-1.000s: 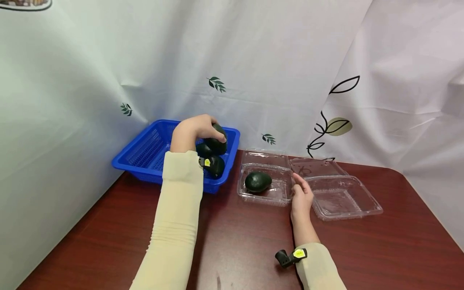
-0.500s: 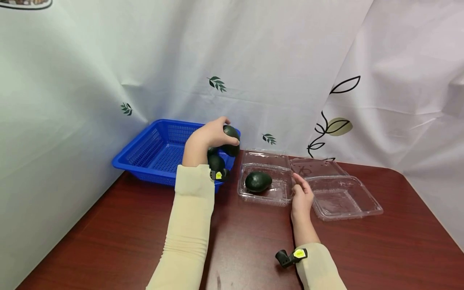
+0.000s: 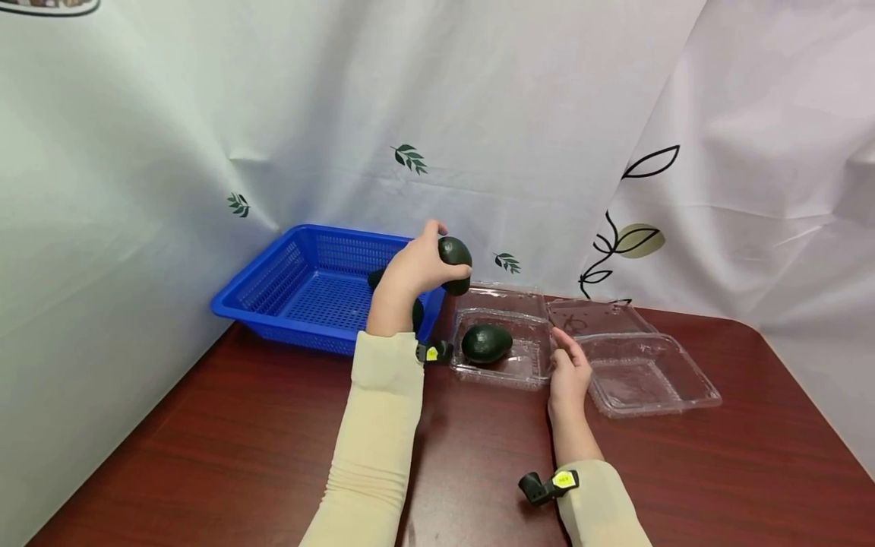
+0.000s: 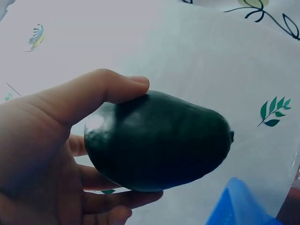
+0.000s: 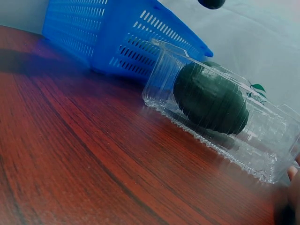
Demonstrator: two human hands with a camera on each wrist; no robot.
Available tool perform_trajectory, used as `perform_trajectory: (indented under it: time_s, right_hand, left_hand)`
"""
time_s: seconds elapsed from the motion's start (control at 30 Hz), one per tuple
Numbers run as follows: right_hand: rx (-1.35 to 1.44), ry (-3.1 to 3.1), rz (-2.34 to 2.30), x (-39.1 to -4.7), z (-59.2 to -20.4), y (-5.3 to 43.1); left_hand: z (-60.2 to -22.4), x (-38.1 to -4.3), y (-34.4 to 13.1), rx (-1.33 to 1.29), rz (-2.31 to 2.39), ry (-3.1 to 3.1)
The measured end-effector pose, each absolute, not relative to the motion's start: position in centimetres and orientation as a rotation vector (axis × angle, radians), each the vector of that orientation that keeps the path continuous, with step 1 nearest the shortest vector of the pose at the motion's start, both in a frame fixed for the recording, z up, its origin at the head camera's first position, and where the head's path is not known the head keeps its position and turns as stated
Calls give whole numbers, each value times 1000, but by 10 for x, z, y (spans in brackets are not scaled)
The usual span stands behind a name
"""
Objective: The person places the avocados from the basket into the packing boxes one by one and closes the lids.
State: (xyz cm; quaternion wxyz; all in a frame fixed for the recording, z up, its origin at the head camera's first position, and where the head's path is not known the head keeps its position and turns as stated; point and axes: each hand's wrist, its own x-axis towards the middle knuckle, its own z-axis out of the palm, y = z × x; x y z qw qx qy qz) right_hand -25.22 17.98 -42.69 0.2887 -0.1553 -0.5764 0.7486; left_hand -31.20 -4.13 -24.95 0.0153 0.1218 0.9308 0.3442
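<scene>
My left hand (image 3: 414,266) grips a dark green avocado (image 3: 456,262), held in the air just past the right rim of the blue basket (image 3: 273,323). In the left wrist view the thumb lies over this avocado (image 4: 164,140) and the fingers go beneath it. A second avocado (image 3: 487,343) lies on its side in an open clear plastic clamshell container (image 3: 526,374). My right hand (image 3: 570,376) holds that container by its right edge; the right wrist view shows only its fingertips (image 5: 293,172) at the wall. More avocados (image 3: 418,313) in the basket are partly hidden behind my left arm.
To the right stands another open clamshell container (image 3: 649,384) with its lid folded back. A white curtain (image 3: 533,137) with leaf prints hangs behind the reddish-brown table (image 3: 478,471). The basket sits close to the curtain on the left.
My left hand has lifted the avocado from the basket and moved it right, over the rim toward the containers. The right hand and both containers have stayed in place.
</scene>
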Motion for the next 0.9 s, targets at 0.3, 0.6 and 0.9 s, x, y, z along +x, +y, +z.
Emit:
perform_trajectory:
  time_s: [0.3, 0.6, 0.9]
  right_hand:
    - [-413, -1531, 1998, -251, -425, 178]
    - [-414, -1526, 1992, -251, -426, 178]
    - [-418, -1524, 2000, -251, -425, 177]
  left_hand:
    - [-262, -309, -27, 472, 1049, 2965]
    - [-273, -304, -16, 513, 1041, 3021]
    - [-289, -298, -5, 583, 1109, 3083]
